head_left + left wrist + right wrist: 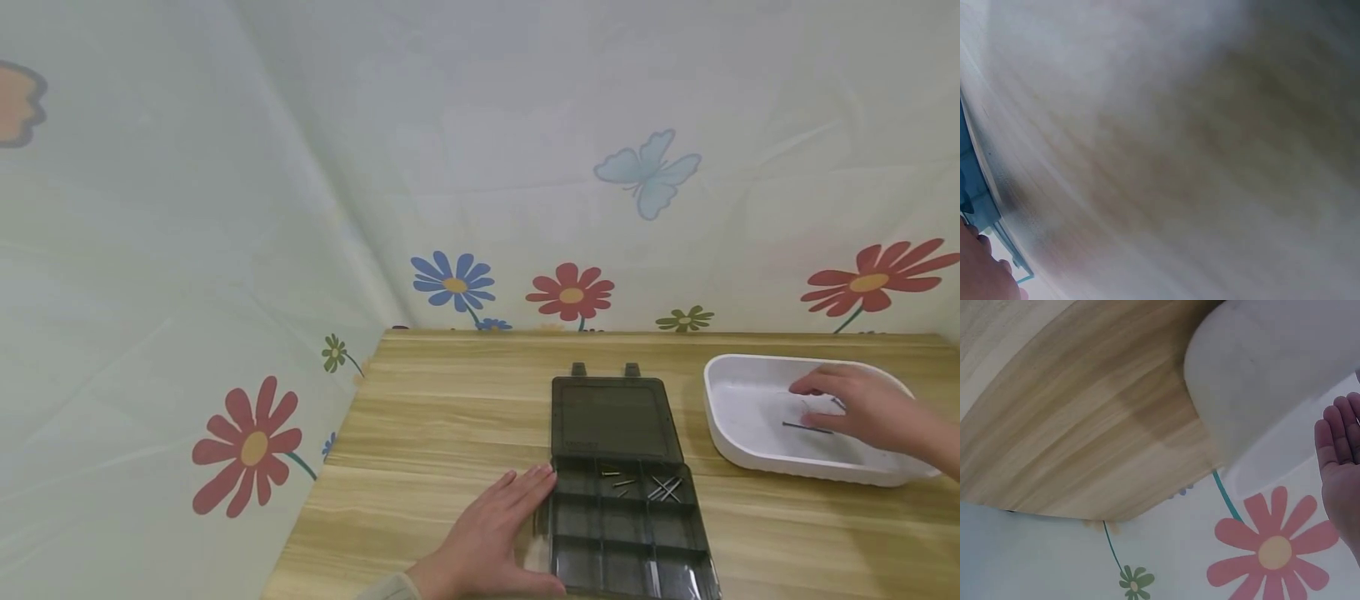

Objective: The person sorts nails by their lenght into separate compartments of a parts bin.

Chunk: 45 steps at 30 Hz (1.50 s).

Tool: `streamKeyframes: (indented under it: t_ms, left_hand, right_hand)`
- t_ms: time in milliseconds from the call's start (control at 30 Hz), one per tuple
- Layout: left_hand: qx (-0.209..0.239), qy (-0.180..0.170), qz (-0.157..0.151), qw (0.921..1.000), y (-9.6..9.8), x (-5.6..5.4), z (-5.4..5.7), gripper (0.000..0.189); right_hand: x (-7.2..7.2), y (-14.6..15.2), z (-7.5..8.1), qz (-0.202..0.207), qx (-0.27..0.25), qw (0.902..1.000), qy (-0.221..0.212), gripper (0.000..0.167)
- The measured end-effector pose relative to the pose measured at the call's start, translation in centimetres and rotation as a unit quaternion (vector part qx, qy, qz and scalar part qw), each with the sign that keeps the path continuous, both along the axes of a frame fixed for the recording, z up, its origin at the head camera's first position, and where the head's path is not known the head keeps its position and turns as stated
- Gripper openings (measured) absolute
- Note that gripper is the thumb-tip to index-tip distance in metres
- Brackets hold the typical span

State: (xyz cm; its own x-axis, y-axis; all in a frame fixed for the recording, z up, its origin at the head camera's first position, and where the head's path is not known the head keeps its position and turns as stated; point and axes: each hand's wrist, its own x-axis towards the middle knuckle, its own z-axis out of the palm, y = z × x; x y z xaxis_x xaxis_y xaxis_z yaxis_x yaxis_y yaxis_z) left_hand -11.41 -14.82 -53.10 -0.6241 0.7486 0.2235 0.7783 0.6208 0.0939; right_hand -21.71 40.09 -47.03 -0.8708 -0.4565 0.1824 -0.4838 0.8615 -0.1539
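Observation:
My left hand (491,533) rests along the left side of a dark see-through compartment box (626,529), fingers straight and touching its edge. The box's lid (611,417) is folded back flat toward the wall. Small brass-coloured screws (618,481) lie in the back middle compartment, and several silver nails (665,489) cross in the back right one. Over the white tray (723,433) my right hand (873,408) reaches in from the right, thumb and fingers apart with nothing between them. A long thin dark nail (806,428) lies below its thumb, another piece of metal (838,403) beneath the palm.
The wood-grain table (420,417) ends at a hanging cloth (510,208) printed with flowers and a butterfly. Two latch tabs (632,369) stick out from the lid's far edge. The tray's raised rim stands right of the box.

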Motion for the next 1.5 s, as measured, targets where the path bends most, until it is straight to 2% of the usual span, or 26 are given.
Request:
streamKeyframes:
  t_ms: [100, 167, 300, 400, 633, 867, 1233, 1333, 1500]
  left_hand:
    - [0.003, -0.009, 0.000, 1.0000, 0.0, 0.0, 0.1, 0.124]
    - [0.005, -0.017, 0.001, 0.9999, 0.0, 0.0, 0.1, 0.124]
    - [0.001, -0.025, 0.004, 0.9997, 0.0, -0.1, 0.1, 0.124]
    - [-0.003, -0.017, 0.004, 0.9998, 0.0, -0.1, 0.2, 0.124]
    - [-0.004, -0.012, 0.004, 0.9999, 0.1, -0.1, 0.2, 0.124]
    - [-0.005, -0.012, 0.004, 0.9999, 0.1, -0.1, 0.1, 0.124]
    - [-0.006, -0.018, 0.006, 0.9998, 0.0, 0.0, 0.3, 0.123]
    - [-0.006, -0.014, 0.007, 0.9999, 0.0, 0.0, 0.2, 0.124]
    - [-0.004, -0.011, 0.006, 0.9999, 0.0, 0.1, 0.1, 0.124]
  right_hand:
    - [-0.3, 0.2, -0.4, -0.013, -0.008, 0.9986, -0.051, 0.041]
    - [-0.4, 0.3, -0.8, -0.016, -0.004, 0.9980, -0.061, 0.040]
    - [-0.5, 0.6, -1.6, -0.006, -0.004, 0.9984, -0.057, 0.036]
    - [-0.5, 0.6, -2.0, 0.001, -0.004, 0.9987, -0.050, 0.034]
    - [-0.5, 0.5, -2.4, -0.003, -0.007, 0.9976, -0.069, 0.032]
    - [-0.5, 0.6, -3.1, 0.011, -0.020, 0.9991, -0.036, 0.024]
    - [-0.9, 0.1, -2.8, -0.034, -0.010, 0.9902, -0.135, 0.015]
    - [-1.1, 0.0, -2.8, -0.026, -0.006, 0.9886, -0.148, 0.014]
    - [-1.2, -0.2, -2.9, -0.015, 0.010, 0.9893, -0.145, 0.014]
